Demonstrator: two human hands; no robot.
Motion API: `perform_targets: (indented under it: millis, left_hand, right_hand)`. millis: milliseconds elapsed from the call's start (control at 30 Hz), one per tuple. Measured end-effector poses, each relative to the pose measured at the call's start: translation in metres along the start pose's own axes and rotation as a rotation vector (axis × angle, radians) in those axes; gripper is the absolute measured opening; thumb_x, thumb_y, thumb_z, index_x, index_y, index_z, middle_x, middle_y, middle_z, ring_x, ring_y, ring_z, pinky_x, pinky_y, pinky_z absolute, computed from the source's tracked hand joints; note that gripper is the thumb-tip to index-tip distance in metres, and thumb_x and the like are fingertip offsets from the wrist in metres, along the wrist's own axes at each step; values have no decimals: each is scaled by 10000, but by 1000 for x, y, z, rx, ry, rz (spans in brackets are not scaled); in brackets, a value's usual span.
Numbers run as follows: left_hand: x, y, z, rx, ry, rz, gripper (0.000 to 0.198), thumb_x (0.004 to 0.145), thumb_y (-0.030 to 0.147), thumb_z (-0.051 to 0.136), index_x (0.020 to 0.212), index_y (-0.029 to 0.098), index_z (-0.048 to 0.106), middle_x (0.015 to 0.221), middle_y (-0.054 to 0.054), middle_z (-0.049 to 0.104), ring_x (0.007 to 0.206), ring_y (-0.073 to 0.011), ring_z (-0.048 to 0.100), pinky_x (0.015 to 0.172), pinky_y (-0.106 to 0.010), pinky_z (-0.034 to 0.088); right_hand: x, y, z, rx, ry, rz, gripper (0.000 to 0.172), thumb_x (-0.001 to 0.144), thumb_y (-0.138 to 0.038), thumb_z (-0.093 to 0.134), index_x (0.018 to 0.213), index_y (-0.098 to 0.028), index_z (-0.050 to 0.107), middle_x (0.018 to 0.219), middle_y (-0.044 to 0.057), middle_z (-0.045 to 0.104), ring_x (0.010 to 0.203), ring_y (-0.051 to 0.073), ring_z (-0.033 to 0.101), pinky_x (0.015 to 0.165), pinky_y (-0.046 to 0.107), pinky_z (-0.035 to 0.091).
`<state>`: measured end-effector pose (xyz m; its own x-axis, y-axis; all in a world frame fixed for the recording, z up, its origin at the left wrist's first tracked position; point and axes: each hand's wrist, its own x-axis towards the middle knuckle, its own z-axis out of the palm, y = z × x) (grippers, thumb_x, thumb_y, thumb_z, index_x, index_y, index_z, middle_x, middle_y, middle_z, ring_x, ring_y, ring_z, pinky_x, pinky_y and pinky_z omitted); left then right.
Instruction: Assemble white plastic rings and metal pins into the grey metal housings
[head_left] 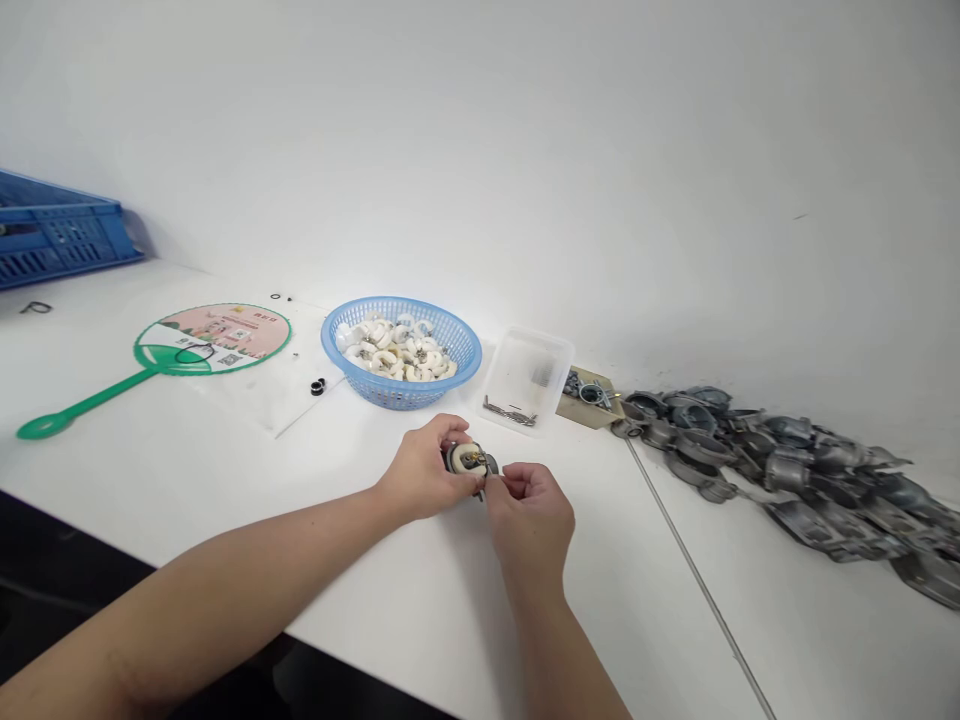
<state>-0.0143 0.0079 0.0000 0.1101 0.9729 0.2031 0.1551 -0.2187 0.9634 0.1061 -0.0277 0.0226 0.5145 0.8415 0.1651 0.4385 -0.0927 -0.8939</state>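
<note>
- Cream ring on a grey metal fitting (469, 460), held above the white worktop (600, 570), closed in the left hand's (424, 470) grip
- Right hand (529, 515): grip pinched closed at the fitting's edge; anything held is hidden
- Blue plastic basket (401, 303) of cream rings (397, 355) just beyond
- Grey metal housings (795, 470) heaped far right

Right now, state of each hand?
Left hand: closed, holding a small cream-and-metal assembly.
Right hand: closed, pinching at the assembly's edge; can't tell what its fingers grip.
</note>
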Motion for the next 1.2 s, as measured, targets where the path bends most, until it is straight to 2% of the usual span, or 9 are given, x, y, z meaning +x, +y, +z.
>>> perform_targets:
  millis: [500, 733, 1200]
  left_hand:
    - [0, 2, 1, 21, -10, 15, 576, 565, 209, 737, 1086, 203, 491, 986, -37, 653, 840, -176, 633, 745, -292, 512]
    - [1, 0, 0, 14, -11, 8, 574, 555, 196, 741, 1075, 204, 501, 990, -43, 651, 844, -186, 633, 742, -303, 512]
    - [1, 1, 0, 28, -26, 25, 560, 575, 199, 725, 1083, 207, 492, 984, -36, 651, 838, -184, 630, 736, -302, 497]
  right_hand:
    - [-3, -2, 0, 14, 24, -34, 130, 583, -215, 566, 712, -199, 567, 559, -15, 608, 477, 150, 526, 502, 268, 416]
    - [-2, -4, -1, -26, 7, 17, 144, 601, -213, 562, 745, -208, 559, 587, -19, 618, 516, 160, 553, 547, 276, 431]
    - [-2, -1, -3, -15, -28, -57, 140, 616, -206, 547, 756, -214, 539, 567, -26, 611, 487, 161, 548, 525, 276, 420]
